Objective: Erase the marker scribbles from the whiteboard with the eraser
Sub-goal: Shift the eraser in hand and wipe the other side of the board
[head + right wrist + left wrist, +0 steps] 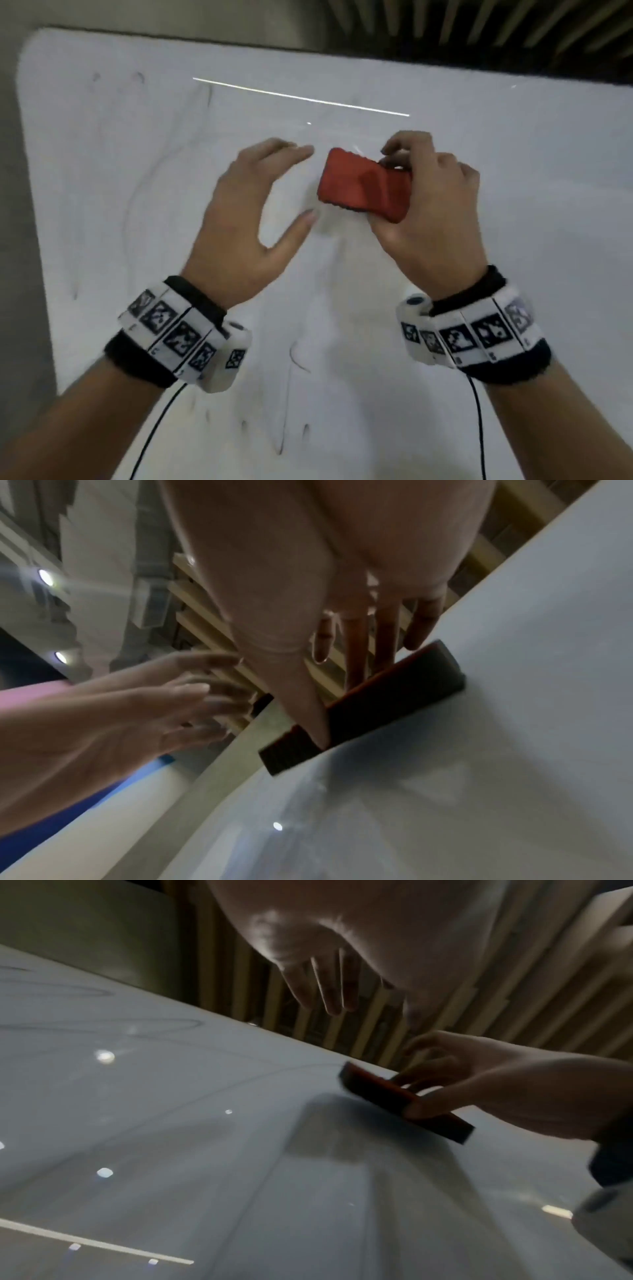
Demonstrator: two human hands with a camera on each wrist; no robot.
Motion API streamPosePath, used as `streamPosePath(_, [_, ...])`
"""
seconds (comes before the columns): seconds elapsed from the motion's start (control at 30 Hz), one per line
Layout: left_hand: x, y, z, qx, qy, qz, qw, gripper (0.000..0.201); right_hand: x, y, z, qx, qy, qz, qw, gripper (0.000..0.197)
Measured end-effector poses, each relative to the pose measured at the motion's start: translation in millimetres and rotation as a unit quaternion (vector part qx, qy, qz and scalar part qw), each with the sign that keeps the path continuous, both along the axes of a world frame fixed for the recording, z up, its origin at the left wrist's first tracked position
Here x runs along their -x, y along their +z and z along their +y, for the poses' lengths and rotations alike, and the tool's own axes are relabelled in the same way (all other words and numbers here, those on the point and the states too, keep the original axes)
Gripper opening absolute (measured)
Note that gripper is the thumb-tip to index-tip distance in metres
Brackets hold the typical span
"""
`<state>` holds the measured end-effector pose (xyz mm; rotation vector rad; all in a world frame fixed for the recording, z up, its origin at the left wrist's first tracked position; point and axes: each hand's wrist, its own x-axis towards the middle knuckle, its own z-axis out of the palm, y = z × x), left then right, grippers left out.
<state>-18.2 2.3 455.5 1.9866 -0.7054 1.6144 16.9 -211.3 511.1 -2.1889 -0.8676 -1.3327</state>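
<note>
White whiteboard (496, 144) lying flat, filling most of the head view, with a rounded far-left corner and faint grey marker scribbles (137, 185) across its left half and near edge; glossy surface, mirroring a long ceiling strip light (301, 97) and several round spot lamps. Red eraser (363, 185) with a dark felt underside, held near the board's middle by the right hand (428, 212): thumb on the near long edge, fingers (404, 144) curled over the far edge. In the wrist views, felt face tilted, far end against or just above the board, own shadow directly beneath; exact contact not resolvable through motion blur. Left hand (250, 212) just beside the eraser's left end, apart from it, fingers relaxed and spread, thumb out, gripping nothing. On each wrist, a black strap carrying a band of white blocks printed with black square markers (178, 335), a thin black cable trailing from each toward the near edge. Beyond the far edge, a wall of vertical wooden slats (513, 31) against a dark ground; at far left, a plain grey-beige wall (13, 171). In the right wrist view, recessed ceiling lamps (46, 577) and a blue patch below the board's edge.
</note>
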Motion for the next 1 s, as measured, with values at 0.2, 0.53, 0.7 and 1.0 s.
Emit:
streamPosePath(0.2, [-58, 46, -27, -0.141, 0.037, 0.051, 0.988, 0.039, -18, 29, -4, 0.053, -0.024, 0.017, 0.998, 0.063])
streamPosePath(0.53, [-82, 52, -13, 0.020, 0.195, -0.033, 0.980, 0.053, -34, 76, -41, -0.037, -0.188, -0.088, 0.978, 0.062])
streamPosePath(0.7, [-80, 31, 3, -0.065, 0.231, -0.037, 0.970, 0.053, -48, 68, -32, -0.091, -0.182, -0.112, 0.973, 0.060])
streamPosePath(1.0, [-76, 17, -11, -0.108, 0.229, -0.051, 0.966, 0.049, -52, 67, -23, -0.131, -0.177, -0.119, 0.968, 0.058])
